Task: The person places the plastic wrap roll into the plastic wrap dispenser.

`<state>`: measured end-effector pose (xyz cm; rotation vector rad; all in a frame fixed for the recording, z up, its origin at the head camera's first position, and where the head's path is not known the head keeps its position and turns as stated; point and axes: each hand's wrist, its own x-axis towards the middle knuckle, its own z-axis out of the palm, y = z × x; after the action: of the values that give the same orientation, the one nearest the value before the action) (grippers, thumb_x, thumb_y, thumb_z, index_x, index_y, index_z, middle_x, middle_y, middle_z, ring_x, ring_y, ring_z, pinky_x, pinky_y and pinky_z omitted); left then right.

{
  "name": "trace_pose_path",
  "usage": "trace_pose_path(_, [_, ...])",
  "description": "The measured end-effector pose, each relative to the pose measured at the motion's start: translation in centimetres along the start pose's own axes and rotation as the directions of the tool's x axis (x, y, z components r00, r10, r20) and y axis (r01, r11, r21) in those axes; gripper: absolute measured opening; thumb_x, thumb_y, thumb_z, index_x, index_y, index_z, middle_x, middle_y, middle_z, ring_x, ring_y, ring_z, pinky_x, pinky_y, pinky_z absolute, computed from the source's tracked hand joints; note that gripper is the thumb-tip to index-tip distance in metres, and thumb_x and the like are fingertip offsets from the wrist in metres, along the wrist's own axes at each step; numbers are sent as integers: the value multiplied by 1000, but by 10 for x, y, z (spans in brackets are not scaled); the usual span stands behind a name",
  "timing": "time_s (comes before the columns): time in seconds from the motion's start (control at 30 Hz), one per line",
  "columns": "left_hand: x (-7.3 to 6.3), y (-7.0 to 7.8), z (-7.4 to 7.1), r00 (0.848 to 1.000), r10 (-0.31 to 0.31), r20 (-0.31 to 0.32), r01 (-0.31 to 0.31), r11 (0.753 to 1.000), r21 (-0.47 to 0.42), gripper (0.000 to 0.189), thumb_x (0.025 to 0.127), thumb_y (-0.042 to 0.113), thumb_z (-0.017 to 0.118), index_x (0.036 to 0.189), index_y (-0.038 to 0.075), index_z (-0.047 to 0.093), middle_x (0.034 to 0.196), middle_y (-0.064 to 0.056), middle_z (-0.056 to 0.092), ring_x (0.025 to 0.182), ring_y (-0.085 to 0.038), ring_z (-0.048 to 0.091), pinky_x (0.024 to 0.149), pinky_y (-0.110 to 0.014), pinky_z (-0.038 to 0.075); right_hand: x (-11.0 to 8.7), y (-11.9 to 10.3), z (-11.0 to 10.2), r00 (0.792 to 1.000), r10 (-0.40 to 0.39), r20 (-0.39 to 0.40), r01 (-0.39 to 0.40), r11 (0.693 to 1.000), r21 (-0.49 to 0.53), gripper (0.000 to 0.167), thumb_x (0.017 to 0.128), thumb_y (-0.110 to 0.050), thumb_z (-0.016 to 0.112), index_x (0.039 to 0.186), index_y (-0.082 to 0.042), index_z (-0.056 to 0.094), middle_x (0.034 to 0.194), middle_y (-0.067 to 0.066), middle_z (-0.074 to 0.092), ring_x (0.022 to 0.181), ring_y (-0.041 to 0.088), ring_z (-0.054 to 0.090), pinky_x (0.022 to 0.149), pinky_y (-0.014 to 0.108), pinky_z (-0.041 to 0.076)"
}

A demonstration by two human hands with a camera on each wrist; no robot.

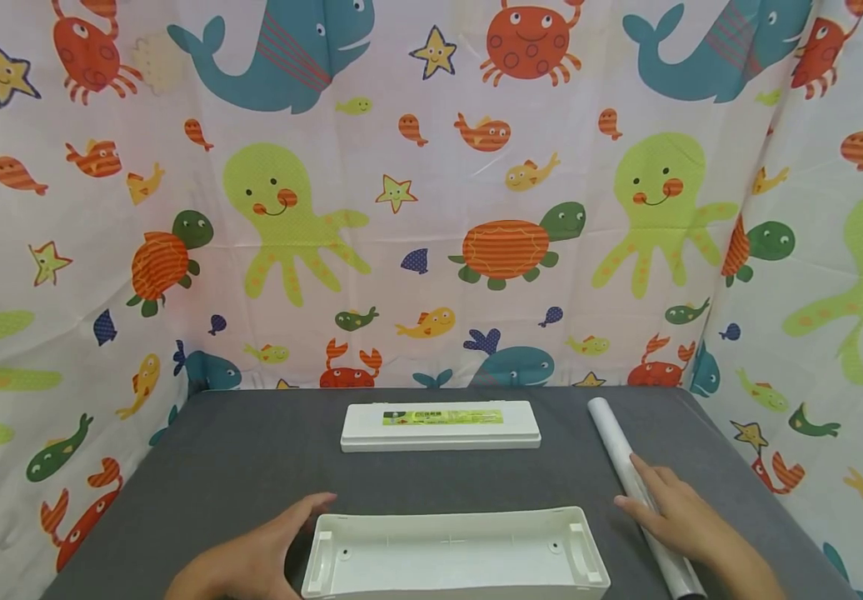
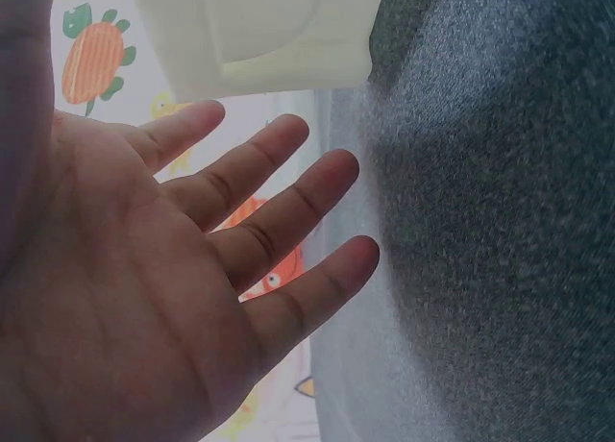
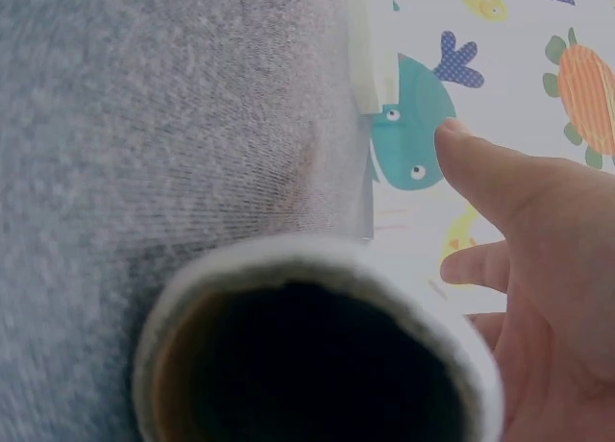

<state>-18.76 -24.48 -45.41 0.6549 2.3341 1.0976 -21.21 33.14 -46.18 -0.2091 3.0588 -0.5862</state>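
Observation:
A long, shallow white plastic tray (image 1: pixel 450 562) lies at the front of the grey table, its hollow side up. Beside its left end is my left hand (image 1: pixel 262 550), fingers spread and nothing in the palm; the left wrist view shows a gap between the fingertips and the tray's corner (image 2: pixel 259 38). To the right, a long white roll (image 1: pixel 613 437) lies slanting away from me, and the right wrist view looks into its dark hollow end (image 3: pixel 317 264). My right hand (image 1: pixel 679 512) lies over the roll with thumb and fingers extended; contact is hard to judge.
Farther back lies a flat white lid-like piece (image 1: pixel 441 437) with a yellow-green label, roughly parallel to the tray. A curtain (image 1: pixel 416 233) printed with sea animals hangs behind the grey table (image 1: pixel 266 475) and along both sides.

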Motion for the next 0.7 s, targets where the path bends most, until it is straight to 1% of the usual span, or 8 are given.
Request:
trace_pose_path(0.13, [1, 0, 1, 1000, 5, 17, -5, 1000, -5, 114, 75, 44, 89, 156, 11, 16, 152, -13, 31, 128, -34, 39, 98, -71, 37, 1, 0, 1, 1000, 8, 7, -8, 1000, 0, 91, 94, -54, 64, 149, 10, 32, 127, 38, 48, 107, 47, 57, 80, 65, 50])
trace_pose_path(0.2, [1, 0, 2, 1000, 6, 17, -6, 1000, 0, 114, 74, 45, 88, 156, 11, 17, 153, -14, 31, 128, -35, 39, 98, -71, 37, 2, 0, 1, 1000, 21, 15, -21, 1000, 0, 92, 93, -55, 64, 150, 9, 31, 127, 37, 48, 106, 46, 57, 80, 65, 50])
trace_pose_path(0.33, [2, 1, 3, 1000, 6, 14, -6, 1000, 9, 113, 74, 45, 89, 156, 12, 19, 154, -15, 29, 130, -36, 39, 97, -71, 37, 2, 2, 4, 1000, 13, 8, -13, 1000, 7, 91, 93, -53, 66, 150, 9, 31, 126, 34, 48, 104, 43, 57, 78, 63, 51])
trace_pose_path(0.47, [3, 2, 4, 1000, -19, 3, 19, 1000, 12, 113, 72, 42, 91, 156, 13, 21, 153, -15, 29, 129, -36, 39, 96, -72, 37, 3, 5, 7, 1000, 1, 0, -1, 1000, 2, 88, 91, -46, 71, 149, 8, 33, 124, 33, 49, 101, 41, 58, 76, 61, 52])
trace_pose_path(0.57, [5, 3, 5, 999, -43, -3, 43, 999, 11, 112, 72, 41, 91, 156, 14, 22, 153, -14, 30, 128, -36, 40, 95, -73, 37, 3, 5, 9, 1000, -13, -10, 13, 1000, 0, 83, 90, -36, 75, 148, 8, 35, 122, 31, 50, 99, 39, 58, 75, 59, 52])
trace_pose_path(0.7, [5, 3, 6, 999, -53, -2, 53, 999, 8, 112, 72, 42, 91, 156, 16, 22, 152, -13, 31, 127, -34, 41, 95, -73, 38, 1, 5, 10, 998, -49, -46, 49, 999, 1, 78, 88, -23, 77, 146, 10, 37, 118, 28, 51, 96, 35, 57, 73, 55, 52])
